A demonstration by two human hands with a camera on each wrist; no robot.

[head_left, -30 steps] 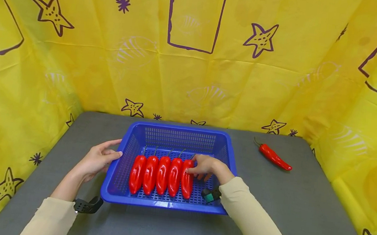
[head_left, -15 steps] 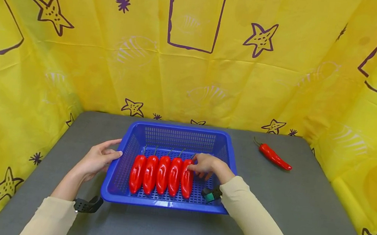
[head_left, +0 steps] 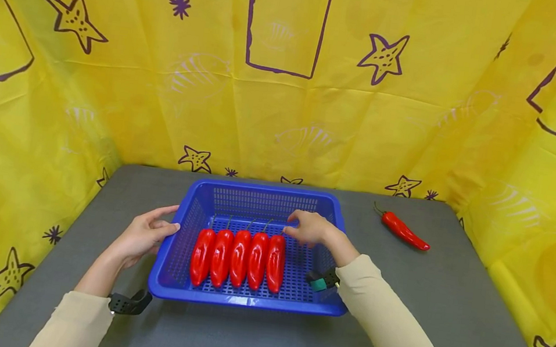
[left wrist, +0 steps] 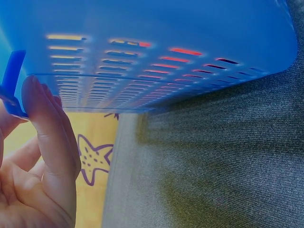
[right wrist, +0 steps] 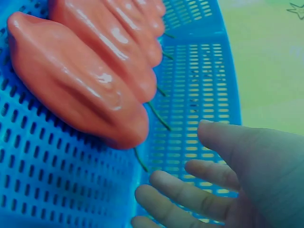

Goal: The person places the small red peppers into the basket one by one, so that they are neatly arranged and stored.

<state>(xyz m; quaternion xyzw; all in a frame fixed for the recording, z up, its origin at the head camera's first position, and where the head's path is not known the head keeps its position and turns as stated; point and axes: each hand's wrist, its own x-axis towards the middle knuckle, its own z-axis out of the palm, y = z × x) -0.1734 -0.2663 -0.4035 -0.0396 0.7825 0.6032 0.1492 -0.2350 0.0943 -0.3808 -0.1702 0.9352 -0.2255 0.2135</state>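
Observation:
Several glossy red chili peppers with green stems lie side by side in a blue plastic basket (head_left: 246,304); the rightmost red chili pepper (head_left: 275,264) is nearest my right hand. My right hand (head_left: 311,229) hovers inside the basket beyond that pepper's stem end, its fingers spread and apart from the pepper in the right wrist view. At the basket's left side, my left hand (head_left: 143,235) holds the rim, its fingers (left wrist: 47,123) against the outer wall under the lip. The wall's slots show bits of red from inside.
Another red chili pepper (head_left: 404,231) lies on the grey tabletop (head_left: 423,310) to the right of the basket. A yellow patterned cloth (head_left: 273,126) hangs behind the table and along both sides.
My right hand has let go of the rightmost chili pepper and moved up and to the right, away from it. The left hand stays at the basket's rim.

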